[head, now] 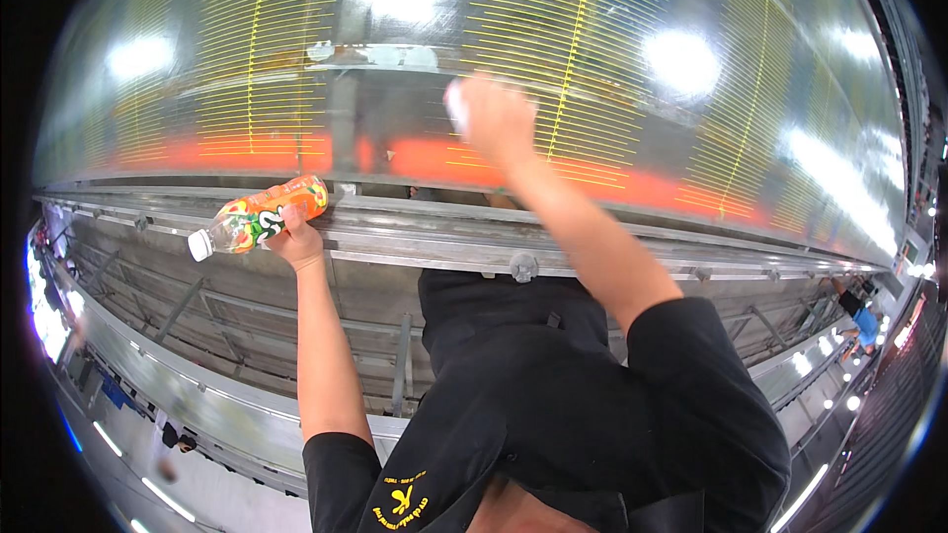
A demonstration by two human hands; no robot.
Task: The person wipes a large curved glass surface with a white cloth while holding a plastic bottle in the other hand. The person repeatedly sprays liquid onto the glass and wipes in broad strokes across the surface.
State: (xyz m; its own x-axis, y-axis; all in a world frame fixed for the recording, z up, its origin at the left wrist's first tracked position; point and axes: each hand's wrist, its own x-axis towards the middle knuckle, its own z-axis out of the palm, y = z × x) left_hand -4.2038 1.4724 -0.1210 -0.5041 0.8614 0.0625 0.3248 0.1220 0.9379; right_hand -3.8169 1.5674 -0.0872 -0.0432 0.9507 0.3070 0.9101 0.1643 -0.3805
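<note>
In my left hand is a clear plastic bottle with an orange printed wrap. It tilts over the metal rail at the near edge, its white cap on and pointing left, away from the long glossy table. My right hand reaches out over the table top, blurred by motion. Its fingers close around a white and pinkish thing, perhaps a cloth; the blur hides its exact kind. Whether it touches the surface, I cannot tell.
Yellow ruled scales and a red band mark the table top, which reflects bright lamps. A round metal fitting sits on the rail in front of me. Behind me runs metal framing. Another person is far off at the right.
</note>
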